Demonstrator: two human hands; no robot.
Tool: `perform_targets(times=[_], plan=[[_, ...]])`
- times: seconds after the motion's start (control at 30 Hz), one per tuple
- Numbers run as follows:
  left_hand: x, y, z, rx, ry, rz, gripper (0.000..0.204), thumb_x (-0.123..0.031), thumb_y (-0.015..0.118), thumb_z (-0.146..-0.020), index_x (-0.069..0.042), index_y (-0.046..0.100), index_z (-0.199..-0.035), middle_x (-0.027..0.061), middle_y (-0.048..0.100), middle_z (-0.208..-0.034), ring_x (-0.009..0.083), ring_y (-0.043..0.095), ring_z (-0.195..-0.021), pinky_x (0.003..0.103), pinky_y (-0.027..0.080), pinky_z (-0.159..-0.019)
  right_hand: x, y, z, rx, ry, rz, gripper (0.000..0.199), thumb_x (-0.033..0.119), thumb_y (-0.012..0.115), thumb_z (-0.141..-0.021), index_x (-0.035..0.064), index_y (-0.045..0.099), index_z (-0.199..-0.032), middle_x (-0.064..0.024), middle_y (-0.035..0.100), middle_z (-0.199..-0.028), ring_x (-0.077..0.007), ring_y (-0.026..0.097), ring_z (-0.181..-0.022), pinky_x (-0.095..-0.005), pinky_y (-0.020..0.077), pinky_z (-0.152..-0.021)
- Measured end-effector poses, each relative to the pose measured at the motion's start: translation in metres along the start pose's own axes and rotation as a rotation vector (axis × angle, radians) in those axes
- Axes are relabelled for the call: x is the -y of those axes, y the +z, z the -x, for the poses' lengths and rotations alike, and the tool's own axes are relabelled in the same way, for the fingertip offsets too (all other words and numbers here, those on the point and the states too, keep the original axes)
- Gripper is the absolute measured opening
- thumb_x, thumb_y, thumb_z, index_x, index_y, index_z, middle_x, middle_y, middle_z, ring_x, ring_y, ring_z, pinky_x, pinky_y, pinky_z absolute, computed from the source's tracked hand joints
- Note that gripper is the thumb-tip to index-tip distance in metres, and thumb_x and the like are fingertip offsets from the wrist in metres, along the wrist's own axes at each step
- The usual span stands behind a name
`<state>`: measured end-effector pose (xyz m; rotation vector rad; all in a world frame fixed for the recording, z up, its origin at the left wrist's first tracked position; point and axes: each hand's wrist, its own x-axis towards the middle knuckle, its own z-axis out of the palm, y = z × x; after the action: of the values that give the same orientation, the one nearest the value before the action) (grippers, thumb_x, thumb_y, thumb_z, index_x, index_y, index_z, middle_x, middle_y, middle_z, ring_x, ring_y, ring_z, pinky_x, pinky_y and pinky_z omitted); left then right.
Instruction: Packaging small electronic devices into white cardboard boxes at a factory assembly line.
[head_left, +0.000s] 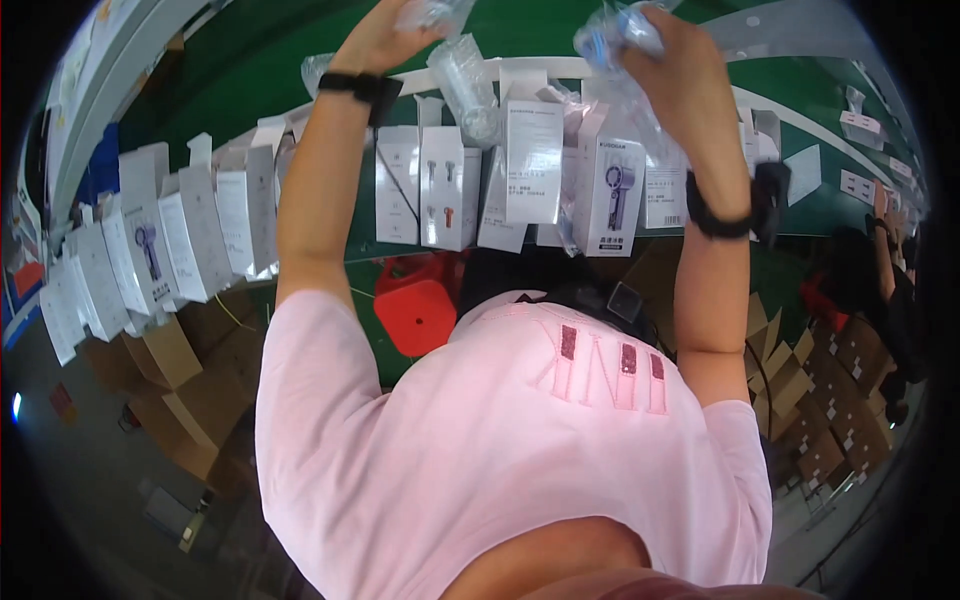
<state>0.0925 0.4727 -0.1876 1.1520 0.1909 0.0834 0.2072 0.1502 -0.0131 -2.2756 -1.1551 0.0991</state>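
Both arms reach to the far edge of the view. My left hand (378, 42) is closed on a clear plastic bag (436, 14), partly cut off by the upper edge; what it contains cannot be made out. My right hand (684, 72) grips a clear plastic bag with something bluish inside (606, 38). Between the hands, a clear-wrapped cylindrical item (466, 92) leans over the white boxes. Below my right hand stands an upright white carton (610, 190) printed with a purple handheld fan. Beside it is a carton with printed text (534, 160).
A row of white cartons (145, 235) continues left along the green table (262, 52). A red stool (415, 308) stands below the table edge. Open brown cardboard boxes (185, 400) lie at lower left, with more boxes (835, 425) at right. Another person's arm (883, 240) shows far right.
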Motion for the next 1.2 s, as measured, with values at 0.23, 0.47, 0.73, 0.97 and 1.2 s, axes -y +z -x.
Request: perform_targets(times=[0.23,0.47,0.73,0.97,1.2], plan=[[-0.021,0.089,0.211,-0.387,-0.345,0.385,0.052,-0.01,0.066,-0.079,0.004,0.049,-0.126,0.0151,0.062,-0.118,0.026,0.062,-0.108,0.04,0.049,-0.096,0.038,-0.012,0.098,0.285,0.097,-0.018,0.025,0.005,0.065,-0.074,0.0,0.062,-0.098,-0.0239,0.062,-0.09,-0.042,0.06,-0.083,-0.0417,0.0481,-0.072],[0.073,0.15,0.234,-0.601,-0.4,-0.218,0.042,-0.014,0.068,-0.072,0.0,0.06,-0.111,0.007,0.065,-0.095,0.0175,0.062,-0.084,0.032,0.049,-0.075,0.051,0.067,0.116,0.463,-0.068,-0.023,0.023,0.004,0.063,-0.075,0.0019,0.058,-0.097,-0.0191,0.064,-0.092,-0.0399,0.06,-0.088,-0.0459,0.0483,-0.074],[0.078,0.159,0.243,-0.788,-0.27,-0.284,0.038,-0.012,0.068,-0.072,0.003,0.062,-0.105,0.0095,0.066,-0.095,0.0193,0.063,-0.084,0.032,0.049,-0.076,0.075,0.141,0.103,0.434,-0.11,-0.082,0.022,0.01,0.066,-0.075,0.0002,0.057,-0.093,-0.0202,0.063,-0.085,-0.0396,0.062,-0.082,-0.0476,0.0491,-0.072],[0.062,0.136,0.275,-0.702,-0.175,0.388,0.038,-0.008,0.067,-0.081,0.001,0.055,-0.116,0.0094,0.064,-0.105,0.0234,0.063,-0.094,0.037,0.05,-0.087,0.065,0.202,0.102,0.353,0.002,0.201,0.043,0.014,0.074,-0.071,0.0,0.051,-0.105,-0.0233,0.056,-0.098,-0.0416,0.064,-0.079,-0.0471,0.0535,-0.063],[0.062,0.123,0.274,-0.643,-0.186,0.377,0.044,-0.006,0.067,-0.08,0.001,0.052,-0.121,0.0101,0.062,-0.111,0.0236,0.061,-0.102,0.039,0.048,-0.091,0.075,0.201,0.109,0.278,-0.058,0.251,0.071,0.018,0.078,-0.068,0.0018,0.046,-0.129,-0.0234,0.053,-0.106,-0.0398,0.059,-0.092,-0.0455,0.0518,-0.071]])
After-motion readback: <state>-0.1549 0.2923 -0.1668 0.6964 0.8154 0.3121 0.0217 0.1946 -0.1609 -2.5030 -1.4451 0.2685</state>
